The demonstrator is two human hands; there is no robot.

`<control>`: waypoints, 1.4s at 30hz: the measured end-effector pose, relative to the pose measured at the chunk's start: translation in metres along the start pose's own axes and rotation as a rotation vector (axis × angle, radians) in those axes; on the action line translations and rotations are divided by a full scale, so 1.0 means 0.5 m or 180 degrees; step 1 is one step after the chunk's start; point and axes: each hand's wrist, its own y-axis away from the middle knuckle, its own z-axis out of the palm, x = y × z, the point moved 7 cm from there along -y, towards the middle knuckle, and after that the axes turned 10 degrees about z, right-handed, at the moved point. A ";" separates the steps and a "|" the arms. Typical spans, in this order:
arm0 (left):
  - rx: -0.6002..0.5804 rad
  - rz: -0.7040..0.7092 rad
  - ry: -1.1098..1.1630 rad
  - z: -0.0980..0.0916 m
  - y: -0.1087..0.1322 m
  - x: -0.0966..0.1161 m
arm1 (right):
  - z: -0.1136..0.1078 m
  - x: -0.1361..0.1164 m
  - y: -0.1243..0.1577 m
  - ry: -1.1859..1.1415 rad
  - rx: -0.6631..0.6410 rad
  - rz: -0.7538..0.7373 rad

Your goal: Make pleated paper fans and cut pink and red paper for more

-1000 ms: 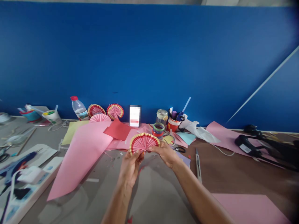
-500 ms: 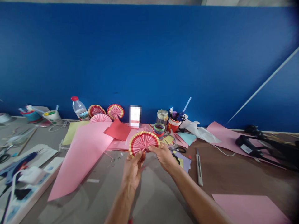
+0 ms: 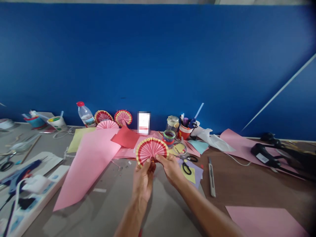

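Observation:
A pleated paper fan (image 3: 151,149), pink with red and yellow bands, is spread almost into a full circle above the table. My left hand (image 3: 143,177) pinches its lower left edge from below. My right hand (image 3: 170,168) pinches its lower right edge, and the two ends nearly meet between my fingers. Behind them lie pink paper sheets (image 3: 91,158) and a red sheet (image 3: 124,137).
Finished paper fans (image 3: 122,117) lean on the blue wall beside a water bottle (image 3: 85,115). Tape rolls (image 3: 169,137), a jar, a red cup of tools (image 3: 185,130), scissors (image 3: 187,168) and a utility knife (image 3: 211,176) lie to the right. A glue gun (image 3: 18,171) rests at left.
Both hands have drawn closer together, folding the fan's two ends downward so it opened from a half circle to nearly a full circle.

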 end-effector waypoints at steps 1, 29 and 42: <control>-0.0011 -0.0034 -0.0026 0.000 0.000 -0.001 | -0.001 0.005 -0.002 -0.0125 -0.0003 0.0043; -0.0550 -0.0085 -0.1167 -0.008 -0.014 -0.016 | -0.086 -0.072 -0.024 0.1113 0.0310 -0.0565; -0.0497 -0.0945 0.0425 0.014 0.011 -0.049 | -0.079 -0.065 -0.019 0.1388 0.0454 -0.0639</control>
